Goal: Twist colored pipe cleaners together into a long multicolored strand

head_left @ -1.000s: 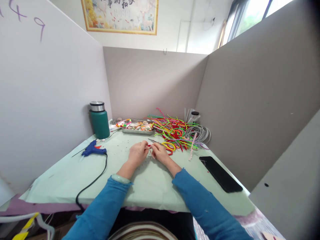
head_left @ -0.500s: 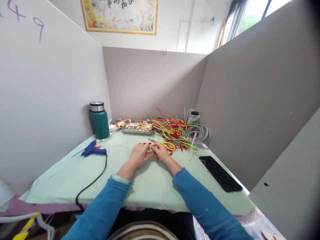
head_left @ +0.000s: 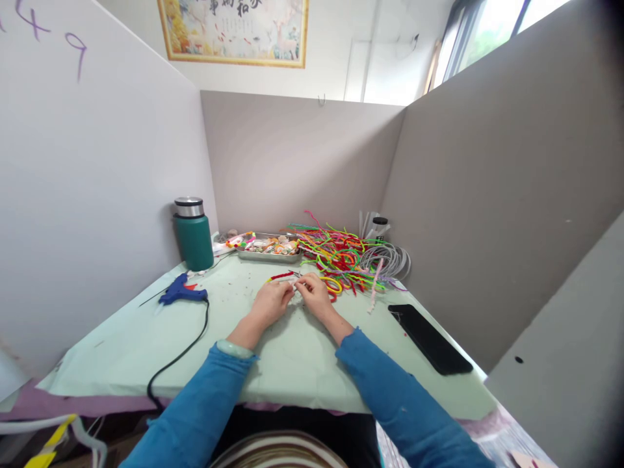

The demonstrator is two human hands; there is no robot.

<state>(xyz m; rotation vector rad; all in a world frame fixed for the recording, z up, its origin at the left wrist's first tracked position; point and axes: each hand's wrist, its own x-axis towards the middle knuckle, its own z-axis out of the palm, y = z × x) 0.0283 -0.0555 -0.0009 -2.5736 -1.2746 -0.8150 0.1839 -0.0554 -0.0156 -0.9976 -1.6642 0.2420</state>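
My left hand and my right hand meet over the middle of the pale green table cover, fingers pinched together. Between them they hold a thin red pipe cleaner that sticks out to the upper left, past the left fingertips. A small pale piece shows at the pinch; I cannot make out what it is. Both forearms wear blue sleeves, and a pale bangle sits on the left wrist.
A heap of coloured pipe cleaners lies just behind the hands, beside a metal tray of small pieces and white wire coils. A blue glue gun with its black cord lies left, a green flask behind it, a black phone right.
The red pipe cleaner, first only a short tip between the fingers, now sticks out longer to the upper left. Both hands stayed in place, shifting their fingers slightly.
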